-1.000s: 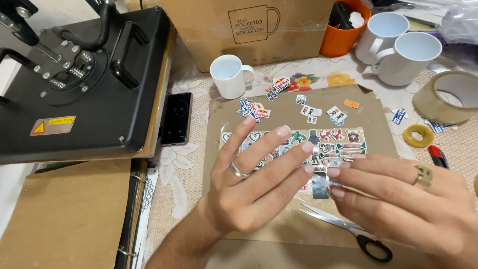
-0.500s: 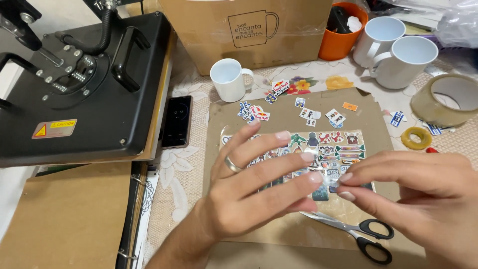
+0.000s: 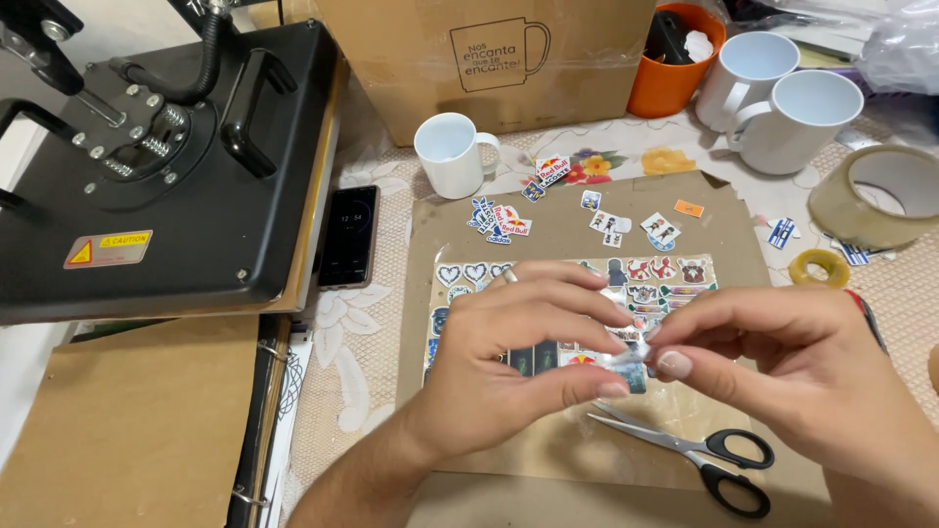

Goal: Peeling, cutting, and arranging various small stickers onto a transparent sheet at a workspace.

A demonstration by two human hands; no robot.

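Left hand (image 3: 509,362) and right hand (image 3: 782,376) pinching one small glossy cut-out sticker (image 3: 626,358) between fingertips, just above the printed sticker sheet (image 3: 675,284). Best peeled slowly from a corner, flat, clear of the black-handled scissors (image 3: 694,452) below the sheet.

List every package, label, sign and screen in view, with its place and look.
Cardboard box: top centre, brown, black mug outline drawn on its front.
Caution label: front of the black press, left; small rectangle, yellow, red and white.
Phone: beside the press, dark lit screen.
Sticker sheet: centre, under both hands, many colours.
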